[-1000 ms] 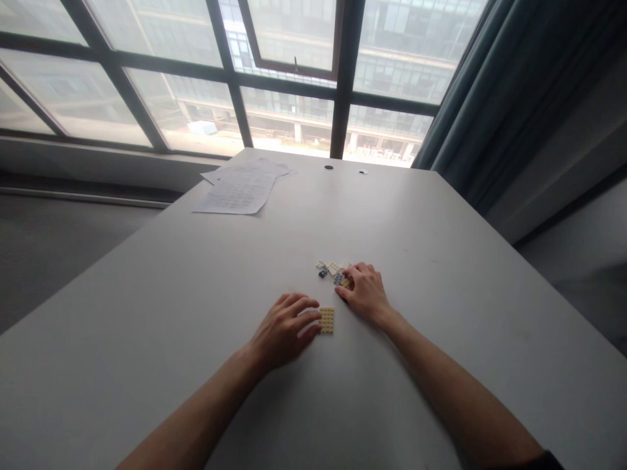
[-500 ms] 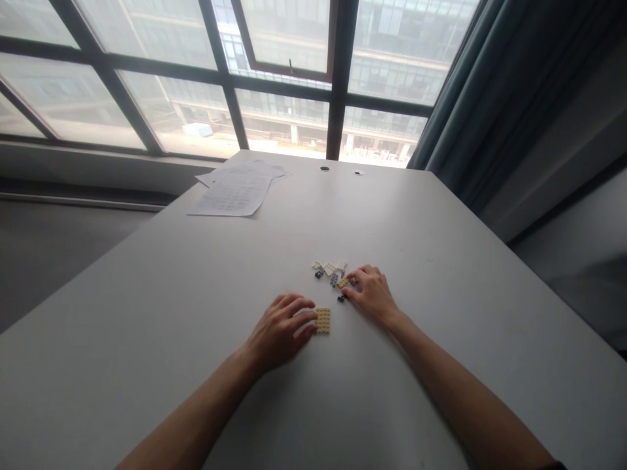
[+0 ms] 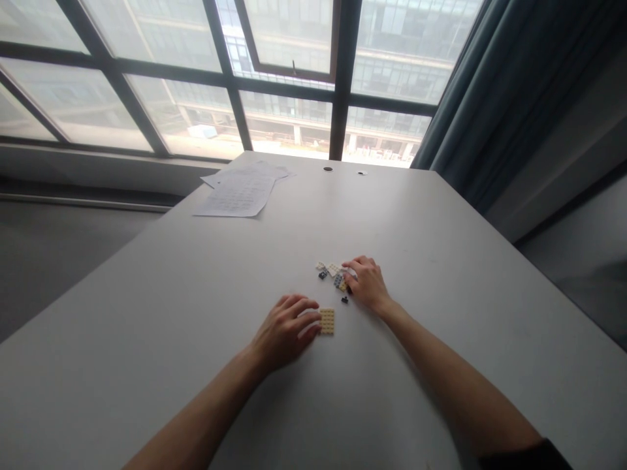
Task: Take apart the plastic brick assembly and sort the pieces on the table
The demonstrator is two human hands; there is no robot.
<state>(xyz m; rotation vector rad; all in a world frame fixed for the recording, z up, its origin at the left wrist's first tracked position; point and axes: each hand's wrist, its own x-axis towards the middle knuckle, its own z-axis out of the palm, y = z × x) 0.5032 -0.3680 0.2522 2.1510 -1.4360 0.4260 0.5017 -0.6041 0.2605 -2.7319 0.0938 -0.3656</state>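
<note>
From my end I see that the right hand [image 3: 366, 282] has shifted toward the far edge of the tabletop [image 3: 196, 294] and slightly toward its left edge compared with half a second ago. Its thumb has left the small dark piece [image 3: 344, 300], which now lies free on the near-edge side of the cluster of building pieces [image 3: 334, 269]; a second ago I saw none there. The hand now partly covers the small yellow piece [image 3: 343, 286], and its fingers hide a whitish piece I saw half a second ago. More dark sleeve [image 3: 531, 457] shows on the near side.
</note>
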